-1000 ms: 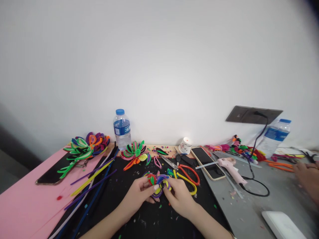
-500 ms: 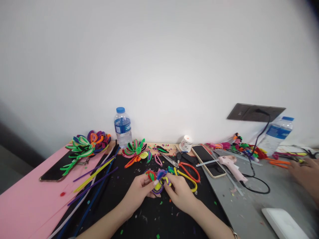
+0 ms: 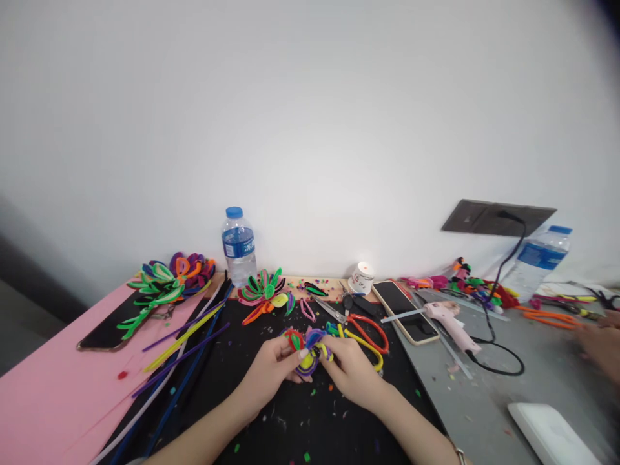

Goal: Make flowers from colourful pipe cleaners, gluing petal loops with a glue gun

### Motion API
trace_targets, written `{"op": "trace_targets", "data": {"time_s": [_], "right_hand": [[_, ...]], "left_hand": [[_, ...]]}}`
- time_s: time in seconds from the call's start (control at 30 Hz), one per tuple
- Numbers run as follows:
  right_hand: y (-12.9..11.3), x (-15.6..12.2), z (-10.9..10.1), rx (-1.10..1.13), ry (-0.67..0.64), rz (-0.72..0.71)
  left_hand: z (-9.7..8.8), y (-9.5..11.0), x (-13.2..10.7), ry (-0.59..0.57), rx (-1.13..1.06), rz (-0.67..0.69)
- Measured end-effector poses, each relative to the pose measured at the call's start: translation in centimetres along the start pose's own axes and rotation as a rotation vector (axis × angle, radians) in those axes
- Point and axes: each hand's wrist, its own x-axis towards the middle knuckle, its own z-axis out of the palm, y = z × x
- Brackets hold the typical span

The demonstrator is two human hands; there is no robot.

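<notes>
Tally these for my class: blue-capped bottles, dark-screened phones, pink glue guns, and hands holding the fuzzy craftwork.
Blue-capped bottles: 2
Dark-screened phones: 2
Pink glue gun: 1
Hands holding fuzzy craftwork: 2
Total: 7

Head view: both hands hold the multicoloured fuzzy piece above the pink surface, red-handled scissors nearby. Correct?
Not quite: the head view shows a black surface beneath them, not pink. The left hand and right hand do hold the multicoloured fuzzy piece, red-handled scissors nearby.
</notes>
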Motion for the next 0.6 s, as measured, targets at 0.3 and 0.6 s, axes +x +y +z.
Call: {"op": "trace_targets", "data": {"time_s": [0.3, 0.6], "right_hand": [[-0.19, 0.16, -0.56, 0.017, -0.025, -0.026], [0.03, 0.21, -0.53, -0.018, -0.031, -0.025]], "left_hand": [[0.02, -0.02, -0.03, -0.025, 0.008, 0.020], [-0.04, 0.01, 0.06, -0.025, 0.017, 0.025]]}}
